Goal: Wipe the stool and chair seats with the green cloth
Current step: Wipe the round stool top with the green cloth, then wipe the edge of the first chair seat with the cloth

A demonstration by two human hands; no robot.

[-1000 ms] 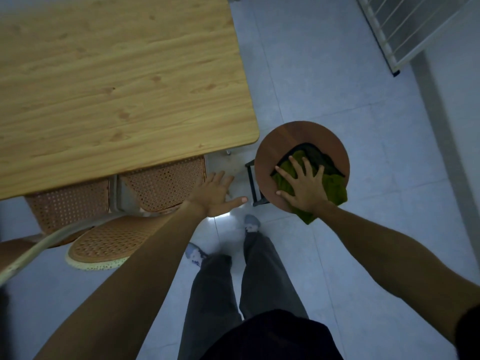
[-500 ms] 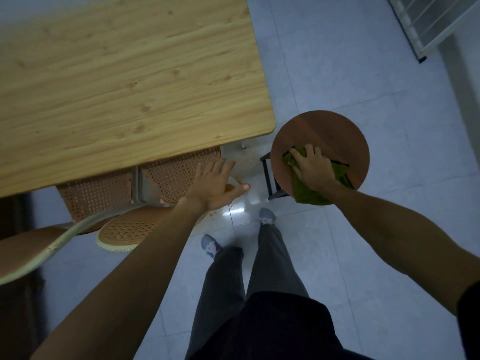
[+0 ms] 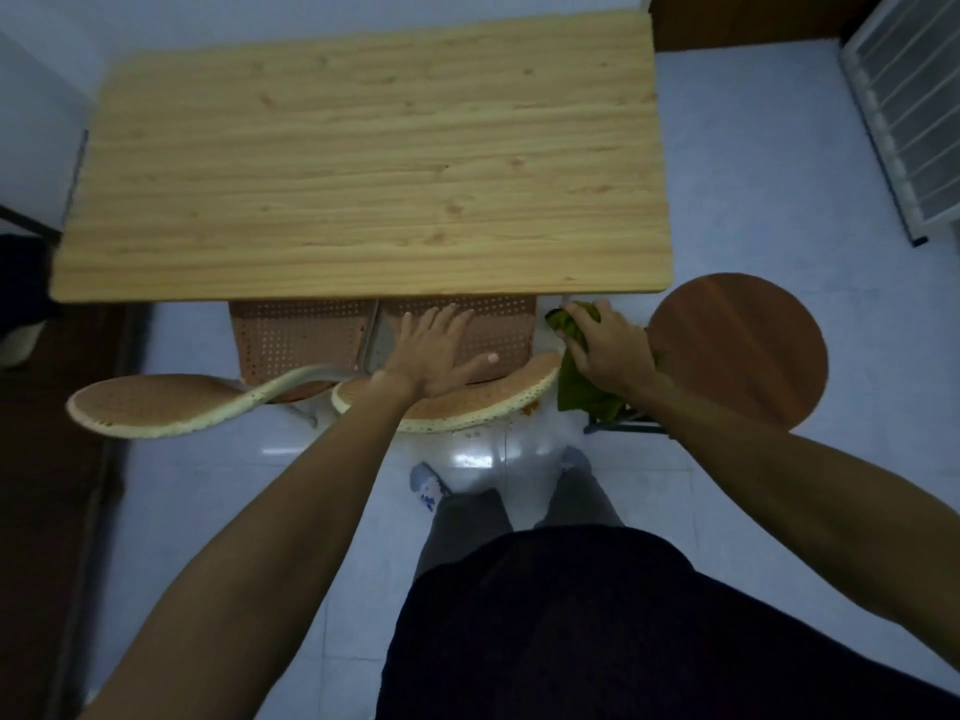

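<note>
The round brown stool stands right of the table, its seat bare. My right hand grips the green cloth, lifted off the stool and hanging between it and the right chair. Two woven-cane chairs are tucked under the table: the right chair's seat and curved backrest, and the left chair's seat. My left hand is spread open, fingers apart, over the right chair's seat and backrest top.
A light wooden table covers the chairs' far halves. A white slatted rack leans at the far right. A dark strip runs along the left. My legs and shoes stand on the pale tiled floor.
My right hand lifted the green cloth off the stool seat and carried it left toward the right chair. My left hand moved forward over that chair. The view swung left.
</note>
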